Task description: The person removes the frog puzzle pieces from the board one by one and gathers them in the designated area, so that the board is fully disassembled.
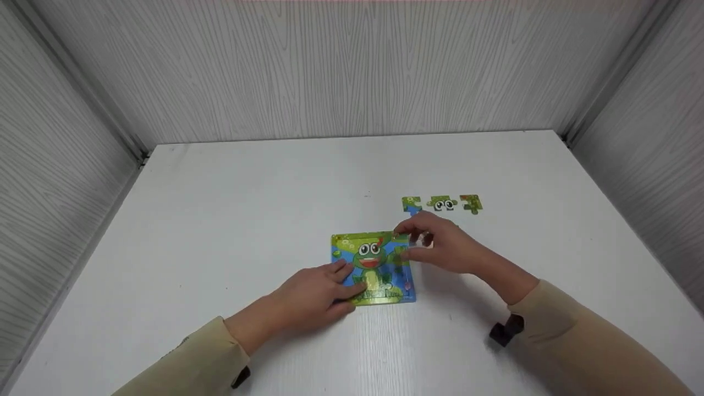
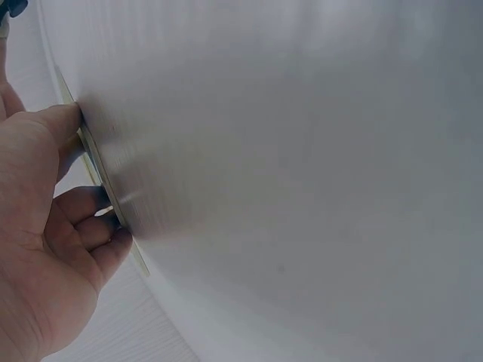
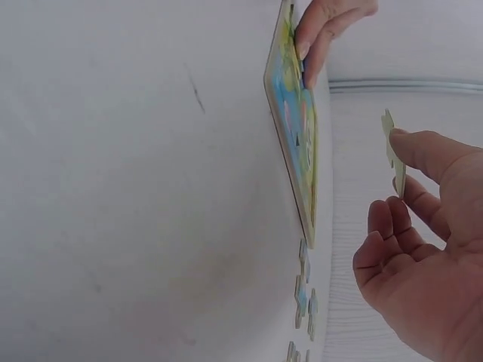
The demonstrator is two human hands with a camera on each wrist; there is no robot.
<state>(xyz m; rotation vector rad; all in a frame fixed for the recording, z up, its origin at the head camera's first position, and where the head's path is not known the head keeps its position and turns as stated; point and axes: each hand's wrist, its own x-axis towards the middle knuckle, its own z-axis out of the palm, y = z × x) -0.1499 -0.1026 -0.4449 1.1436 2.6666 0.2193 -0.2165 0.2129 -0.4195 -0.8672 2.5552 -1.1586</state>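
Note:
A square frog jigsaw puzzle board [image 1: 379, 280] lies flat on the white table. My left hand [image 1: 313, 297] holds its near left corner, index finger stretched over the picture and thumb at the near edge. Over the board's far right corner is my right hand [image 1: 445, 245]. It pinches a thin puzzle piece [image 3: 393, 154] between thumb and fingertips, raised off the board in the right wrist view. The piece's printed side is hidden there. Beyond the board lie loose puzzle pieces: a green and blue one [image 1: 410, 203], one with frog eyes [image 1: 441, 203], and a green and red one [image 1: 473, 203].
The white table [image 1: 247, 203] is bounded by a grained back panel [image 1: 352, 71] and side panels. A dark object [image 1: 500, 334] hangs by the right sleeve cuff. More loose pieces [image 3: 300, 300] lie close to the board's edge in the right wrist view.

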